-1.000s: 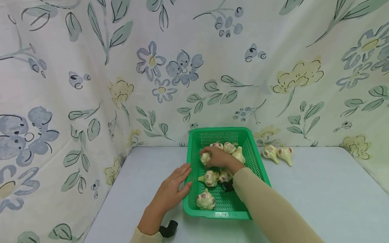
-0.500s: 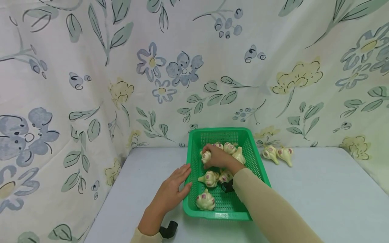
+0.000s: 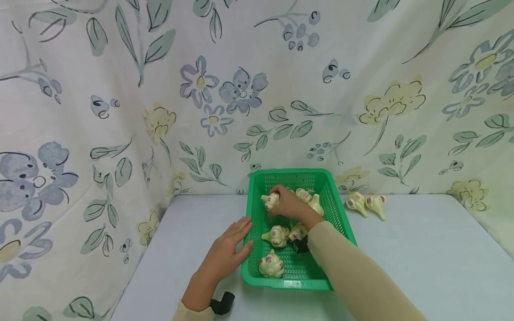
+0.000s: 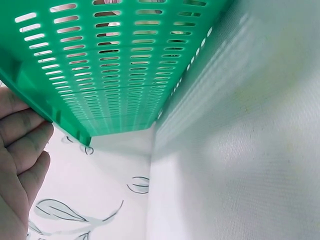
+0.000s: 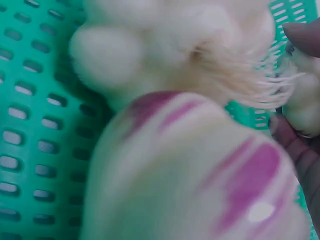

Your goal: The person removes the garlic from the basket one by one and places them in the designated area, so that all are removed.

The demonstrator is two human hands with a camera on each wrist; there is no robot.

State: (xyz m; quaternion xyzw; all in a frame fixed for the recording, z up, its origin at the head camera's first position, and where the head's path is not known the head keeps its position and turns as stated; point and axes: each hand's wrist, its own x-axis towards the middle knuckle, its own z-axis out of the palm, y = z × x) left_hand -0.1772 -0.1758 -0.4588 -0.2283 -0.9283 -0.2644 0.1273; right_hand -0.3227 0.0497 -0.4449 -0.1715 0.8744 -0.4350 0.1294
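Note:
A green plastic basket [image 3: 289,284] with slotted walls stands on the table and holds several garlic bulbs with purple streaks. Inside it, toward the far left, my right hand [image 3: 290,205] grips a garlic bulb [image 3: 271,202] between thumb and fingers. In the right wrist view that gripped bulb [image 5: 305,92] shows at the right edge, behind two nearer, blurred bulbs. My left hand [image 3: 226,249] rests against the basket's left rim with its fingers straight. From the left wrist camera, the fingertips of the left hand [image 4: 20,145] touch the rim from outside.
Two more garlic bulbs [image 3: 376,205] lie on the white table [image 3: 425,249] right of the basket, near the back edge. A floral cloth [image 3: 249,89] hangs behind and along the left side. Black camera mounts [image 3: 223,303] sit at the wrists.
My right hand has shifted slightly away and up inside the basket, and the gripped garlic bulb has moved with it toward the far left corner. The left hand has stayed on the rim.

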